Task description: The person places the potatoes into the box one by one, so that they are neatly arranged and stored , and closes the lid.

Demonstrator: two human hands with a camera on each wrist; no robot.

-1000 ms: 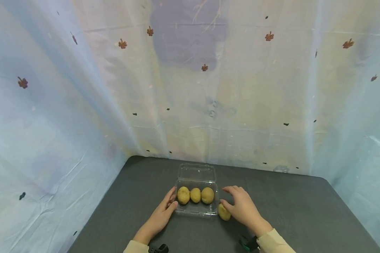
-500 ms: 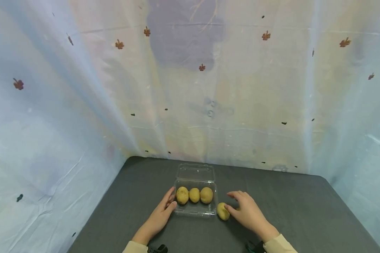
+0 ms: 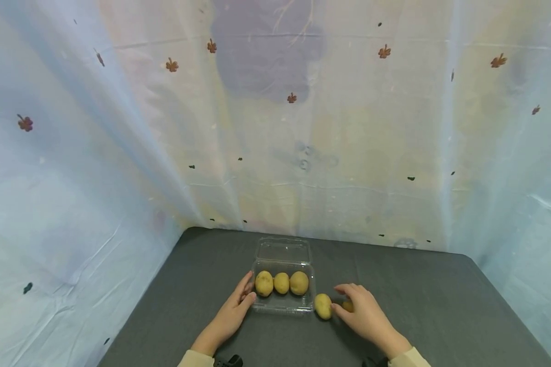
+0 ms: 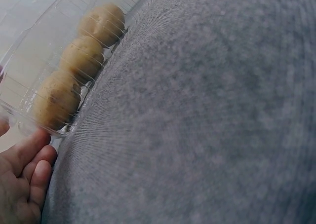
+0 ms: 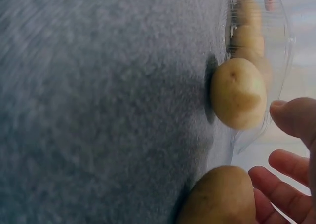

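Note:
A clear plastic clamshell box [image 3: 282,309] lies with its lid [image 3: 283,251] raised back. Three potatoes sit in a row inside, the nearest to my left hand being the left potato [image 3: 264,283]. My left hand [image 3: 231,313] rests against the box's left side, its fingers [image 4: 34,147] at the lower corner of the wall. Just outside the right wall lies another potato [image 3: 323,306]. My right hand [image 3: 362,315] is over a further potato [image 5: 219,197], partly hidden in the head view; its thumb [image 5: 291,115] stands apart from that potato, fingertips beside it.
The dark grey table [image 3: 431,300] spreads to both sides of the box. A pale printed curtain [image 3: 349,127] hangs along the back and left edges. A black strap [image 3: 229,361] shows at the left wrist.
My right hand has moved right, away from the potato beside the box and over to another one. That first potato stays by the box. My left hand has kept its place.

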